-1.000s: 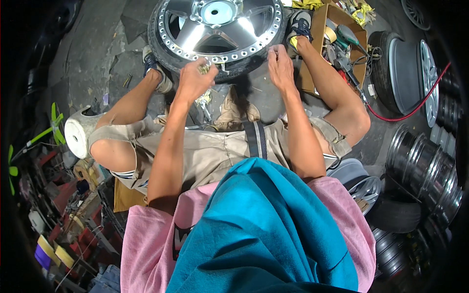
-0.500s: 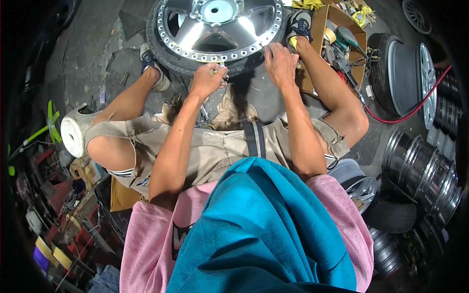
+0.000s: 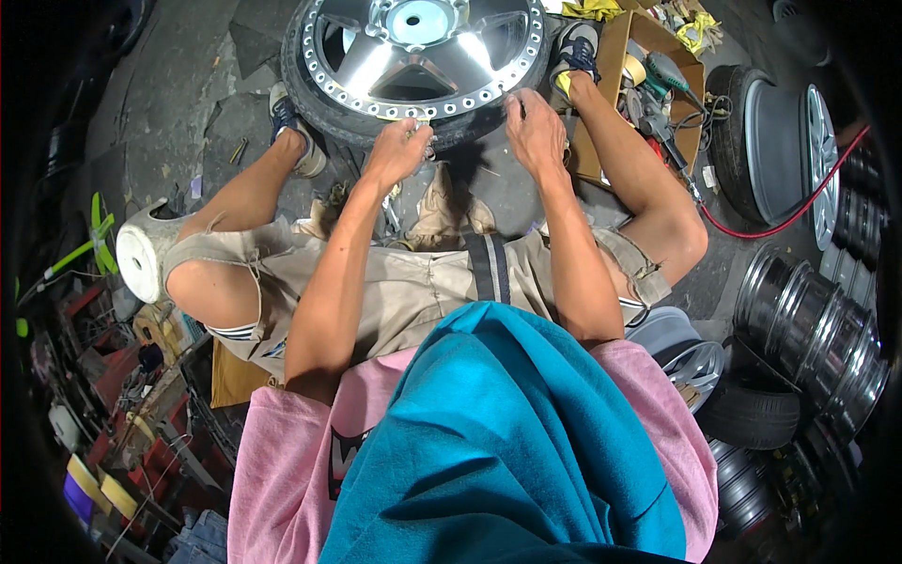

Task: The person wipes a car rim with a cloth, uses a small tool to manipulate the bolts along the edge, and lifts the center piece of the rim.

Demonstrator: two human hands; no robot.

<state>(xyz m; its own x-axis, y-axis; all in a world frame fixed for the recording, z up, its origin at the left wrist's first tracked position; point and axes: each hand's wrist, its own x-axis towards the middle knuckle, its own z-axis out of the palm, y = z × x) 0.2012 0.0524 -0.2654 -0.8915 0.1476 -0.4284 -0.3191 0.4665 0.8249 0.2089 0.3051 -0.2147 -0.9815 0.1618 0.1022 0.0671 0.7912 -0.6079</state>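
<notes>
Fingers of the left hand (image 3: pixel 398 152) are bunched together at the near edge of a wheel (image 3: pixel 418 54), close against the row of holes around its rim; whether they pinch some small part cannot be told. To its right, and apart from it, the right hand (image 3: pixel 537 133) is half curled, thumb and fingertips bent toward the same edge, and any hold there is hidden. Just beyond both hands, the wheel lies face up inside its black tire (image 3: pixel 336 128), on a dark, scuffed floor (image 3: pixel 221 202). Right of the right hand, past the shin, a cardboard box (image 3: pixel 615 58) holds a green-bodied tool (image 3: pixel 665 70) and others; a red hose (image 3: pixel 752 233) curves farther right, near a second wheel on its side (image 3: pixel 780 141). Well left of the left hand, by the knee, is a white, round-ended object (image 3: pixel 141 266).
</notes>
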